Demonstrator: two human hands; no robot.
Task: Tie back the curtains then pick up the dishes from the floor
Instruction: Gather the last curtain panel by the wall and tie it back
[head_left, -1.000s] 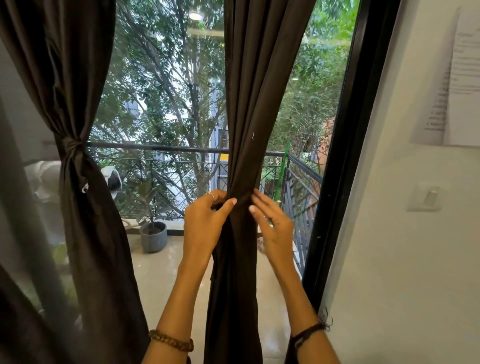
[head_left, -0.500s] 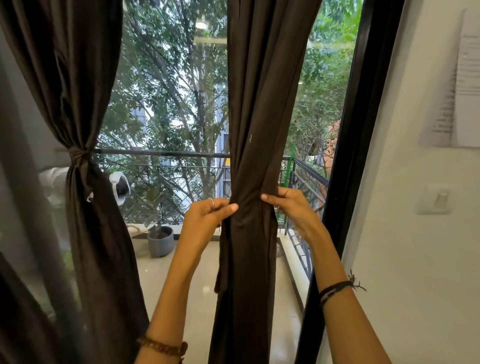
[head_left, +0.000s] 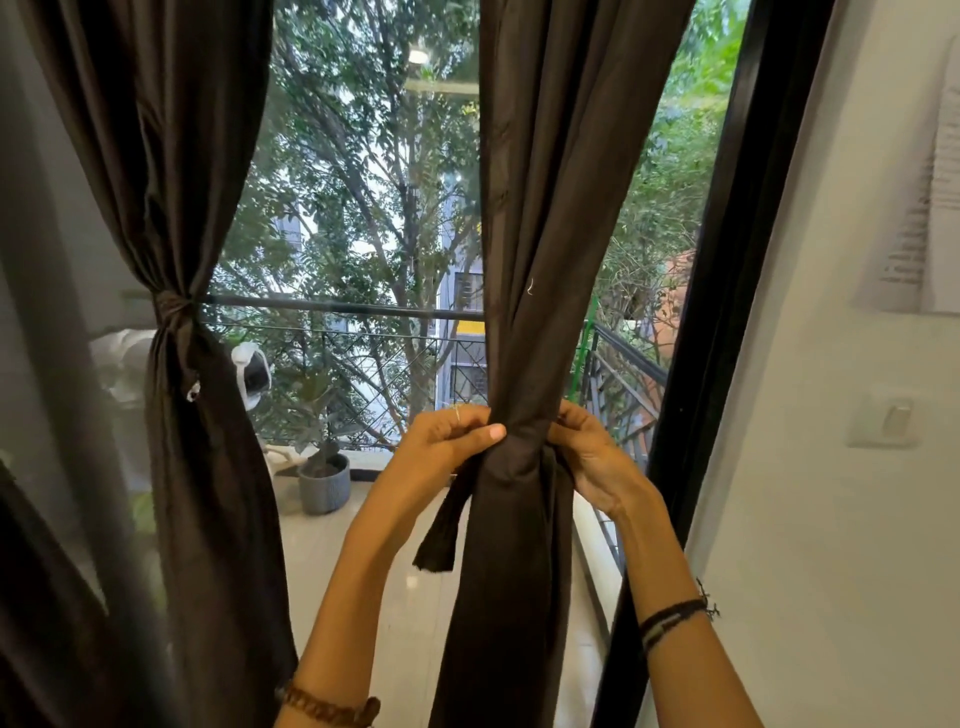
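now both hands (head_left: 524, 447) pinch the tie band (head_left: 522, 451) round the right curtain (head_left: 550, 208).

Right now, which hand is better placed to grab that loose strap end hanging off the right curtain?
Left. The left hand pinches the right curtain directly above the strap end dangling on that side. The right hand holds the far side, with the gathered fabric between it and the end.

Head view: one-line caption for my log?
Both hands, left hand and right hand, wrap a tie band round the right curtain.
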